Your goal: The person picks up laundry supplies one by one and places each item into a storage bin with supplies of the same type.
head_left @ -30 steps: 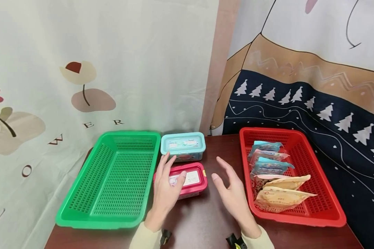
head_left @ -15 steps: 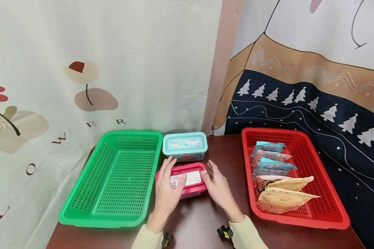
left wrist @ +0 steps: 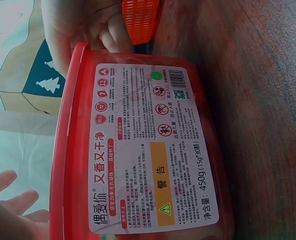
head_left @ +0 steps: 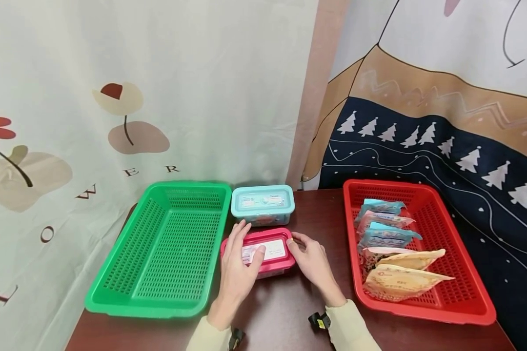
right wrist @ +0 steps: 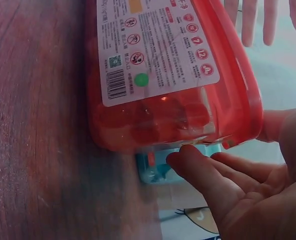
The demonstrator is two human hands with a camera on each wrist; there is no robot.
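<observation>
A red laundry pod box (head_left: 272,251) with a white label on its lid lies on the dark wooden table. My left hand (head_left: 234,273) lies over the box's left end, fingers extended and thumb above the lid. At the right end, my right hand (head_left: 312,258) has its thumb on the lid's edge by a small yellow clasp (head_left: 291,241). Its fingers bend around that end, below the lid rim in the right wrist view. The lid is on. Behind it stands a light-blue lidded box (head_left: 263,204), which neither hand touches.
To the left stands a green plastic basket (head_left: 158,312). A red basket (head_left: 465,312) on the right holds several upright packets, blue and pink pouches (head_left: 386,236) at the back and tan pouches (head_left: 406,282) in front. Patterned curtains (head_left: 228,87) hang behind the table.
My right hand has moved left from beside the box to its right end, and its fingers have bent around the clasp side. The left hand stays over the left end.
</observation>
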